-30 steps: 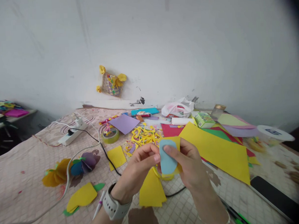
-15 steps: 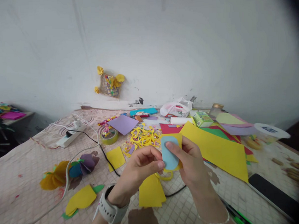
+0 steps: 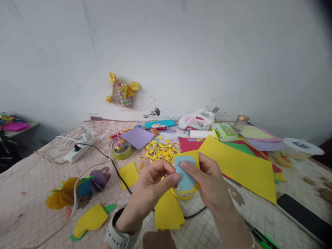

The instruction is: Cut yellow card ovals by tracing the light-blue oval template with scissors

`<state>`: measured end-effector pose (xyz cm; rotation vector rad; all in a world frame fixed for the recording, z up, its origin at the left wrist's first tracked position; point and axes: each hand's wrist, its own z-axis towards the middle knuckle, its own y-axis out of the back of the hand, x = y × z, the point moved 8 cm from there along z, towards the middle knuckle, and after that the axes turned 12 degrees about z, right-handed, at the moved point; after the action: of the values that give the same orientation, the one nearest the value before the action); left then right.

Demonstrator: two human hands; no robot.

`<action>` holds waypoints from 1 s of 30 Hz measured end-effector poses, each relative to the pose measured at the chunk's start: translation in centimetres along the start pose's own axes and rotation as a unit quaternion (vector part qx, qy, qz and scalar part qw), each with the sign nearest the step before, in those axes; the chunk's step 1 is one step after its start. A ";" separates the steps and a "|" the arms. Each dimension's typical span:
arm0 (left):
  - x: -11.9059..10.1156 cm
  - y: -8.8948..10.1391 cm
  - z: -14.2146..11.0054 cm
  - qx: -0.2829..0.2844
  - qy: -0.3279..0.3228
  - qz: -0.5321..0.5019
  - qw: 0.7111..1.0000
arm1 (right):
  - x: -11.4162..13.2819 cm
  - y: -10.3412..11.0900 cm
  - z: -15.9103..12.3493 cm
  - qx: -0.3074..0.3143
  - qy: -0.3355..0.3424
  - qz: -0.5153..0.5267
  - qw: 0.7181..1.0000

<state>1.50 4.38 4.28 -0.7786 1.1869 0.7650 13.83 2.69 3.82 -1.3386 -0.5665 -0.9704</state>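
Both hands meet at the middle of the view over a cloth-covered table (image 3: 34, 172). My right hand (image 3: 211, 184) pinches a light blue oval paper cutout (image 3: 184, 173) laid on a small yellow paper piece (image 3: 193, 155), thumb on the blue face. My left hand (image 3: 153, 185), with a white watch (image 3: 118, 237) on the wrist, pinches the left edge of the same cutout with thumb and forefinger. A yellow tape ring (image 3: 182, 194) lies on the table just under the hands.
Large yellow sheet (image 3: 240, 165) over red and green sheets at right. Yellow scraps (image 3: 158, 150), purple sheet (image 3: 137, 136), green tape roll (image 3: 122, 150), power strip (image 3: 79, 149) with cables, paper flowers (image 3: 75, 189), yellow cutouts (image 3: 169, 211), black phone (image 3: 305, 216), plastic bag (image 3: 197, 120).
The hands and the blue cutout shifted slightly left and down; the left fingers closed further onto its edge. The view rocked a little.
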 end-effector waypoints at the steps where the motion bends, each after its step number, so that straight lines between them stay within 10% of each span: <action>1: 0.0 0.0 0.0 0.000 0.001 0.001 1.000 | 0.0 0.0 0.0 0.000 -0.002 -0.002 1.000; 30: 0.6 -0.6 0.4 0.040 0.017 0.083 0.996 | -0.2 0.5 0.4 -0.012 0.010 0.002 1.000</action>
<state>2.35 4.45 3.86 -0.6354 1.3171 0.8385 14.20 3.10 3.53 -1.3501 -0.5384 -0.9881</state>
